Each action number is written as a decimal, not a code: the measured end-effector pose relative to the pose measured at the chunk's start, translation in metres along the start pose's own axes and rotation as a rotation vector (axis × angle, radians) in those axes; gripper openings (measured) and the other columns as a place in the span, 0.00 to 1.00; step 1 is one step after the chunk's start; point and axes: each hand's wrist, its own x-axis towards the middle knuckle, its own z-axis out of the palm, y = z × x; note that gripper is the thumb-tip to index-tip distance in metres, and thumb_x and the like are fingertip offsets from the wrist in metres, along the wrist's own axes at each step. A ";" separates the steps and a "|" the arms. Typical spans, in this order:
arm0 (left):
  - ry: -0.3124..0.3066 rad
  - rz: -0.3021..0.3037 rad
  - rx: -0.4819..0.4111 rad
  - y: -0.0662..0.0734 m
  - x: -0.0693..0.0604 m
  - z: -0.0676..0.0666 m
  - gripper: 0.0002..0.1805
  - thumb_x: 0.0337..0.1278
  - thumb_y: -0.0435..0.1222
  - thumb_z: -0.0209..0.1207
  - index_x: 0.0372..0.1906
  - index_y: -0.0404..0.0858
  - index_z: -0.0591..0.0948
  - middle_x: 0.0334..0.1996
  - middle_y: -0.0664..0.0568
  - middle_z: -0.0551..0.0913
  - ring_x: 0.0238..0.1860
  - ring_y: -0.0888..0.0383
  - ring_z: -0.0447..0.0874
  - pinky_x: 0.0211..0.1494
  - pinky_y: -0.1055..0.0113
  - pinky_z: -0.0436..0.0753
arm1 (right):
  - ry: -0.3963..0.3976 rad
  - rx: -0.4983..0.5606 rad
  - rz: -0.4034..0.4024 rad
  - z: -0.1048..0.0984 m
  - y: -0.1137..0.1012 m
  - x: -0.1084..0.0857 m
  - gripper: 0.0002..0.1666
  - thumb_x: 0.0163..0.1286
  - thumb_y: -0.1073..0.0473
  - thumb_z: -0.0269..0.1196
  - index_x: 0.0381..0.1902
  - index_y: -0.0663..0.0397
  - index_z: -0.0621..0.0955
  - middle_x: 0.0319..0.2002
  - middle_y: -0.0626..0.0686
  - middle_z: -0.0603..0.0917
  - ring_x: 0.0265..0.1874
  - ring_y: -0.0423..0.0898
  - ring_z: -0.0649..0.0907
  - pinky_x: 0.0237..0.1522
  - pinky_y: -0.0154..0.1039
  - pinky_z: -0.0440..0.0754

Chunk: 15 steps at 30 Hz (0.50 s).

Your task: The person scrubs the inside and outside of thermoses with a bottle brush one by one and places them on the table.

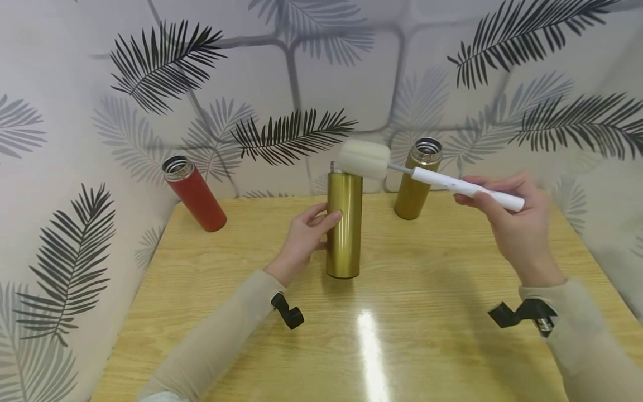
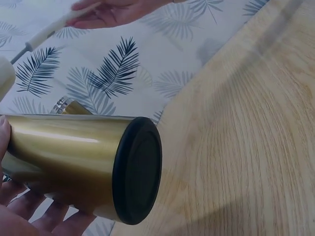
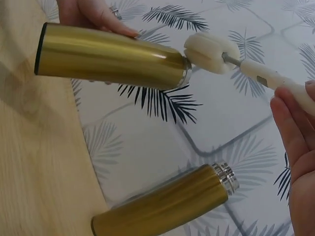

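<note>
My left hand (image 1: pixel 307 234) grips a gold bottle (image 1: pixel 344 226) round its side in the head view; its black base (image 2: pixel 139 171) faces the left wrist camera. In my right hand (image 1: pixel 519 223) I pinch the white handle (image 1: pixel 467 188) of a brush. The brush's cream sponge head (image 1: pixel 364 158) is at the mouth of the held bottle, covering most of the opening in the head view. The right wrist view has the sponge (image 3: pixel 211 52) beside the steel neck (image 3: pixel 185 73), outside the bottle.
A red bottle (image 1: pixel 196 194) without a lid stands at the table's back left. A second gold bottle (image 1: pixel 417 181), also lidless, stands at the back, right of the held one. Behind the wooden table (image 1: pixel 241 335) is a leaf-patterned covering (image 1: pixel 341 84).
</note>
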 end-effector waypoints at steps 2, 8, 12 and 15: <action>0.000 -0.001 -0.011 0.001 0.000 0.000 0.36 0.73 0.45 0.64 0.78 0.38 0.67 0.67 0.40 0.78 0.64 0.43 0.81 0.58 0.49 0.86 | -0.020 -0.061 0.021 -0.004 0.002 -0.002 0.08 0.66 0.88 0.55 0.41 0.83 0.71 0.49 0.71 0.87 0.39 0.58 0.91 0.47 0.50 0.88; -0.012 -0.002 -0.027 0.003 0.000 -0.001 0.34 0.73 0.45 0.63 0.78 0.39 0.68 0.66 0.41 0.80 0.63 0.43 0.82 0.58 0.49 0.86 | -0.120 -0.371 0.067 -0.021 0.005 -0.008 0.12 0.65 0.85 0.62 0.45 0.79 0.77 0.45 0.53 0.91 0.36 0.44 0.92 0.44 0.33 0.88; -0.006 -0.002 -0.023 0.003 0.001 -0.002 0.35 0.73 0.45 0.63 0.78 0.39 0.68 0.67 0.40 0.79 0.63 0.43 0.81 0.59 0.49 0.85 | -0.171 -0.799 0.032 -0.026 0.006 -0.007 0.16 0.63 0.79 0.70 0.48 0.72 0.81 0.42 0.35 0.89 0.36 0.31 0.88 0.40 0.22 0.83; -0.008 -0.002 -0.025 0.002 0.001 -0.003 0.35 0.73 0.44 0.63 0.78 0.39 0.68 0.67 0.40 0.79 0.64 0.43 0.81 0.59 0.48 0.85 | -0.218 -1.037 -0.045 -0.028 0.009 -0.005 0.21 0.59 0.76 0.74 0.51 0.63 0.86 0.43 0.25 0.85 0.39 0.25 0.83 0.42 0.19 0.76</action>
